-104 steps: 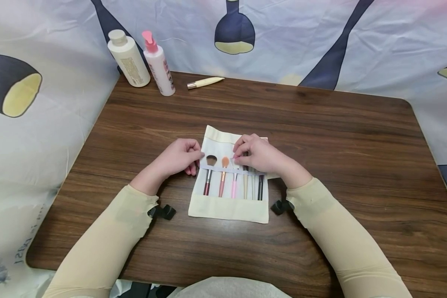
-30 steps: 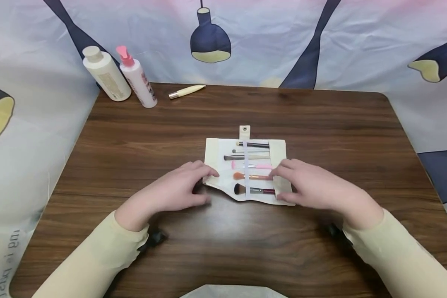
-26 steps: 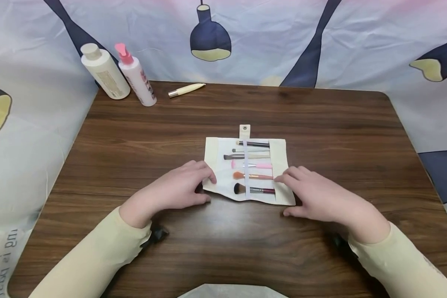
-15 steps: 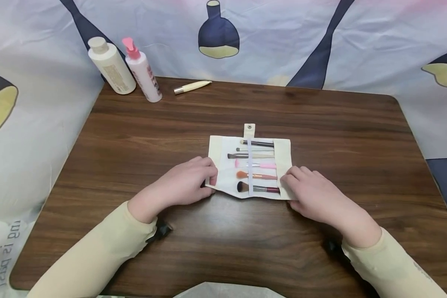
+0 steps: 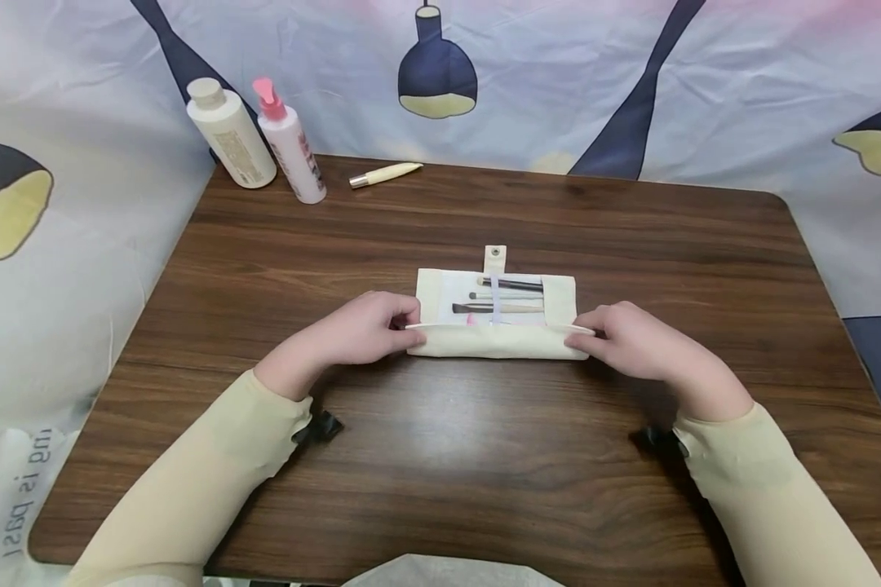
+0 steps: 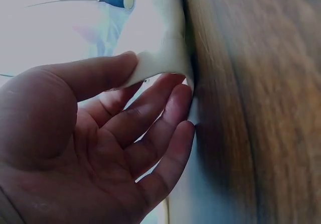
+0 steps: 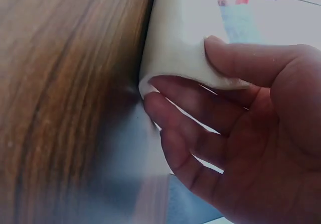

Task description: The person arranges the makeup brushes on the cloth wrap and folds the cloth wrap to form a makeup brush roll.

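Observation:
A cream fabric brush roll (image 5: 495, 342) lies on the table, its near edge lifted and folded over toward the far side. Several makeup brushes (image 5: 502, 309) lie across its uncovered far part under a thin elastic strap; the nearer ones are hidden beneath the fold. My left hand (image 5: 373, 328) pinches the fold's left end, thumb outside and fingers inside the curl, as the left wrist view shows. At the right end, my right hand (image 5: 624, 338) pinches the same edge, with the thumb (image 7: 241, 61) on the outer cloth. A snap tab (image 5: 495, 258) sticks out from the far edge.
At the back left of the dark wooden table (image 5: 448, 473) stand a white capped bottle (image 5: 232, 134) and a white bottle with a pink pump (image 5: 291, 143). A cream pen-like tube (image 5: 387, 174) lies beside them. A lamp-patterned cloth (image 5: 543, 73) hangs behind.
The brush roll was turned so the brushes lie sideways. Both hands then took its near corners and folded that edge away from the body, covering the nearer brushes.

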Available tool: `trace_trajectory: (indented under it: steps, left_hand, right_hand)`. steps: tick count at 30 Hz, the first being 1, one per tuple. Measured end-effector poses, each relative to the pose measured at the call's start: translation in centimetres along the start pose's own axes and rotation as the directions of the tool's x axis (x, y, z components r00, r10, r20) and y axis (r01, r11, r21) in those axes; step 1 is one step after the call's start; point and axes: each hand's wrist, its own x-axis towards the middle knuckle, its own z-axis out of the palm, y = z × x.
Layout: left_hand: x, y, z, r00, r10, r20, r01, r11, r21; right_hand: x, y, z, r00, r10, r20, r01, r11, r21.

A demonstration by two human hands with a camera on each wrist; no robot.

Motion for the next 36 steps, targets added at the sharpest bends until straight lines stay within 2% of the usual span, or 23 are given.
trace_trajectory:
  steps: [5, 9, 20, 25, 29, 31, 34, 36]
  left_hand:
    - [0.8, -0.5, 0.0, 0.997, -0.077, 0.025, 0.079, 0.993, -0.092]
    - [1.2, -0.6, -0.1, 0.993, -0.121, 0.015, 0.122, 0.982, -0.142]
    - [2.2, -0.5, -0.1, 0.982, -0.186, -0.012, 0.185, 0.979, -0.089]
    - [2.6, -0.5, 0.1, 0.980, -0.201, -0.005, 0.201, 0.979, -0.025]
    - [2.7, -0.3, 0.4, 0.980, -0.198, -0.028, 0.200, 0.975, 0.095]
    - [2.7, -0.2, 0.7, 0.976, -0.208, -0.057, 0.215, 0.964, 0.157]
    - [2.8, 0.3, 0.8, 0.958, -0.265, -0.113, 0.284, 0.931, 0.229]
    - [2.8, 0.7, 1.1, 0.949, -0.281, -0.142, 0.310, 0.910, 0.275]
  right_hand:
    - [0.5, 0.3, 0.0, 0.999, 0.051, 0.000, -0.050, 0.997, 0.053]
    - [0.8, 0.4, 0.1, 0.995, 0.094, -0.022, -0.092, 0.993, 0.069]
    - [2.2, 0.4, 0.4, 0.980, 0.180, -0.083, -0.176, 0.983, 0.054]
    - [2.3, 0.2, 0.7, 0.975, 0.199, -0.100, -0.197, 0.980, 0.029]
    - [2.4, 0.0, 0.9, 0.970, 0.221, -0.100, -0.222, 0.975, 0.008]
    - [2.4, -0.1, 1.0, 0.966, 0.236, -0.105, -0.237, 0.972, 0.001]
    - [2.5, -0.2, 1.2, 0.960, 0.255, -0.112, -0.257, 0.966, -0.006]
    - [2.5, -0.1, 1.3, 0.957, 0.265, -0.116, -0.268, 0.963, -0.009]
